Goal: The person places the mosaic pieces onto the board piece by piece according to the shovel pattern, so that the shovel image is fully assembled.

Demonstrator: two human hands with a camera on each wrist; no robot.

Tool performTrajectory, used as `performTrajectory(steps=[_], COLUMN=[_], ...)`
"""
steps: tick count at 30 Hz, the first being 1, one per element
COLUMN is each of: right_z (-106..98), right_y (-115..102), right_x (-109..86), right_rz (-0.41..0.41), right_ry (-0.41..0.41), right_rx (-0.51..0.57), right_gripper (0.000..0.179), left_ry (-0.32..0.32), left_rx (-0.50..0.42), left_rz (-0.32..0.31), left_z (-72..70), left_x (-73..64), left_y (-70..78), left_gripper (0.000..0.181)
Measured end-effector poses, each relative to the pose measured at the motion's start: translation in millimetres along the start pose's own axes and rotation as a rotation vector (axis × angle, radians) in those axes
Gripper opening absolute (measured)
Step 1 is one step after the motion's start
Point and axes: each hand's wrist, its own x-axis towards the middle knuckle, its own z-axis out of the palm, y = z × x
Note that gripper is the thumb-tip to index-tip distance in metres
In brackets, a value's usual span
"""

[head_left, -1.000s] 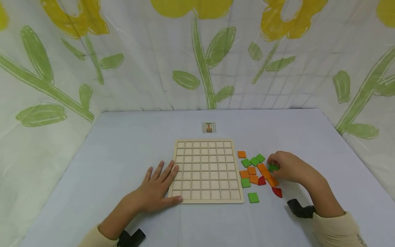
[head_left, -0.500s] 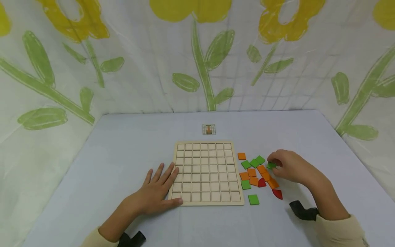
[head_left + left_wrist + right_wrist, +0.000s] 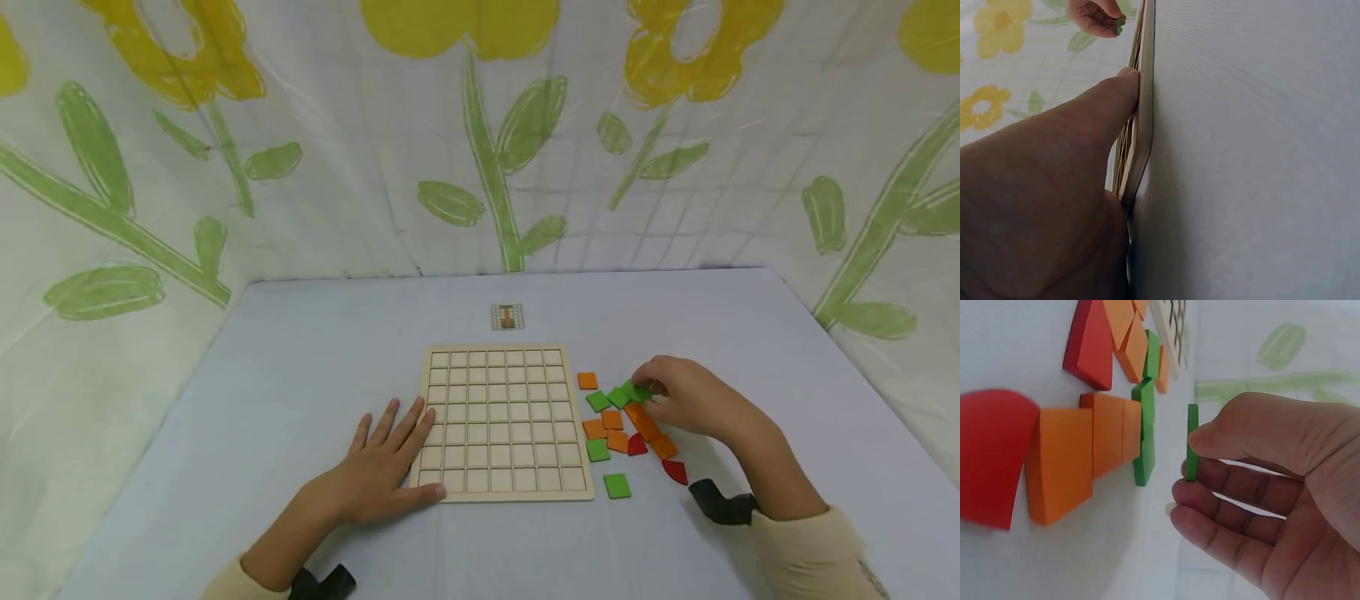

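Observation:
Flat on the lower left corner of a pale wooden grid board (image 3: 498, 497) rests my left hand (image 3: 375, 477), fingers straight and spread. The left wrist view shows its thumb touching the board's edge (image 3: 1143, 144). Between thumb and fingertips my right hand (image 3: 693, 400) pinches a green square tile (image 3: 1192, 444). That tile is held above the table, over the far end of a pile of loose tiles. Orange tiles (image 3: 1063, 462) and a red rounded piece (image 3: 991, 456) lie below the hand. More green tiles (image 3: 597, 401) lie between it and the board.
A small picture card (image 3: 507, 317) lies behind the board. One green tile (image 3: 617, 486) sits apart near the board's lower right corner. A white cloth (image 3: 330, 333) covers the table, and a flower-printed curtain (image 3: 360, 167) hangs behind it.
The right hand has lifted the green tile off the table and carried it slightly left, toward the other green tiles. The left hand stays on the board.

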Motion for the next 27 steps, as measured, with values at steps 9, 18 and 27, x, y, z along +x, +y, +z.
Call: performTrajectory(steps=[9, 18, 27], right_z=[4, 7, 9], right_y=[-9, -17, -23], right_x=[10.0, 14.7, 18.9], right_rz=[-0.029, -0.076, -0.123], right_ry=[-0.007, -0.005, 0.008], right_rx=[0.049, 0.042, 0.046], right_gripper=[0.025, 0.025, 0.023], left_ry=[-0.004, -0.014, -0.015], left_rx=[-0.012, -0.009, -0.013], left_rz=[0.001, -0.008, -0.006], left_z=[-0.8, 0.6, 3.7], left_x=[0.1, -0.7, 0.2], left_y=[0.0, -2.4, -2.3], left_gripper=[0.1, 0.101, 0.101])
